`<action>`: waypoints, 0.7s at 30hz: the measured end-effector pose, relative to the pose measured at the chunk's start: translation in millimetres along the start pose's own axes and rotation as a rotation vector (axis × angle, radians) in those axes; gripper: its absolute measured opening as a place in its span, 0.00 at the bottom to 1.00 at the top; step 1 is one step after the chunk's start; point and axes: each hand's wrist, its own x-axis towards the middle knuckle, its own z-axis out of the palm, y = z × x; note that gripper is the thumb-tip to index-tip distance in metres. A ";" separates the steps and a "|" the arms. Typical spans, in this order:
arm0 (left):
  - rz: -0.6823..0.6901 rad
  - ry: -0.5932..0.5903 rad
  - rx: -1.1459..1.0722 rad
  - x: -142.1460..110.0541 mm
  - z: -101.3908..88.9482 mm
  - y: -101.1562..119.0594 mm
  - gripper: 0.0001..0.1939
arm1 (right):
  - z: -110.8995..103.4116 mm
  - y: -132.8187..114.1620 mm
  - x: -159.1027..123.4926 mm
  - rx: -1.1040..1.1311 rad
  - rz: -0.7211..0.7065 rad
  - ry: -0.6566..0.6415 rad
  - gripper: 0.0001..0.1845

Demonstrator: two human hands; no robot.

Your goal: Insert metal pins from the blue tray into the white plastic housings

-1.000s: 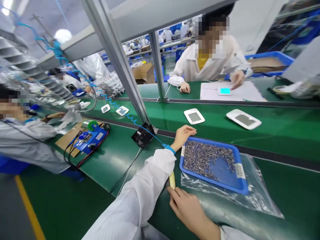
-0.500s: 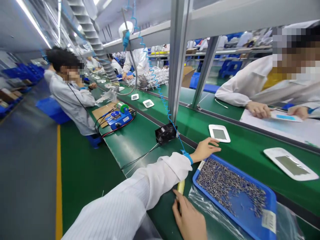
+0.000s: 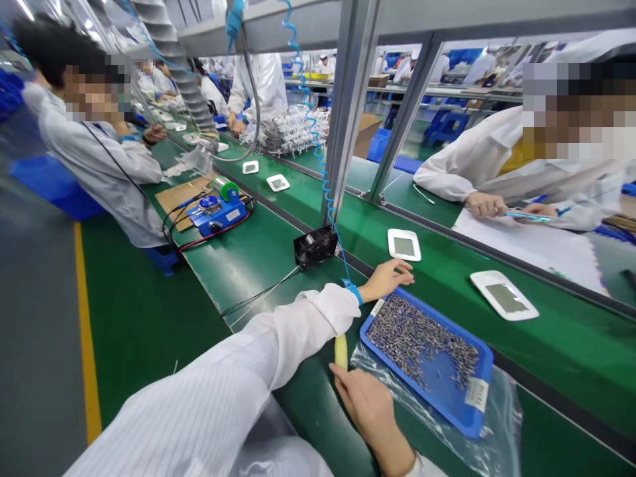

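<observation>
My left hand (image 3: 387, 279), with a blue wrist strap and coiled cord, reaches over the far left corner of a blue tray (image 3: 422, 391). Its fingers are apart and hold nothing, just short of a white device with a grey display (image 3: 404, 246) on the green belt. The tray holds many small metal screws (image 3: 417, 334). My right hand (image 3: 368, 404) is low on the near side of the tray, fingers curled over the lower end of a yellow, rod-like thing (image 3: 340, 351). The rest of that thing is hidden by the hand.
Another white device (image 3: 504, 296) lies farther right on the belt. Clear plastic bag film (image 3: 501, 404) sits under the tray. A black fan (image 3: 315, 246), metal post (image 3: 350, 112) and blue soldering unit (image 3: 218, 215) stand leftward. Co-workers sit left and across.
The view has turned right and pulled back, so everything sits farther left in it. My left hand remains near the device, my right hand at the yellow thing. The co-worker opposite has tilted the held piece.
</observation>
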 end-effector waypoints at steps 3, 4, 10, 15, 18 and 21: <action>0.011 0.002 0.021 -1.7 -0.1 3.1 0.07 | -6.9 7.8 -5.5 0.024 -0.021 0.043 0.15; 0.013 0.002 0.030 -2.6 -0.3 4.3 0.07 | -8.5 8.5 -6.7 0.036 -0.015 0.067 0.16; 0.042 -0.004 0.056 -5.5 -2.8 6.4 0.11 | -21.4 10.1 -10.3 0.029 -0.014 0.226 0.09; 0.072 -0.024 0.078 -4.3 -6.3 5.3 0.08 | -29.9 12.0 -21.6 -0.041 -0.082 0.205 0.07; 0.091 -0.028 0.119 -5.8 -7.2 6.9 0.08 | -32.3 11.1 -24.4 -0.023 -0.049 0.181 0.05; 0.106 -0.017 0.165 -6.0 -7.0 7.7 0.09 | -35.0 12.3 -22.6 0.039 0.052 0.199 0.11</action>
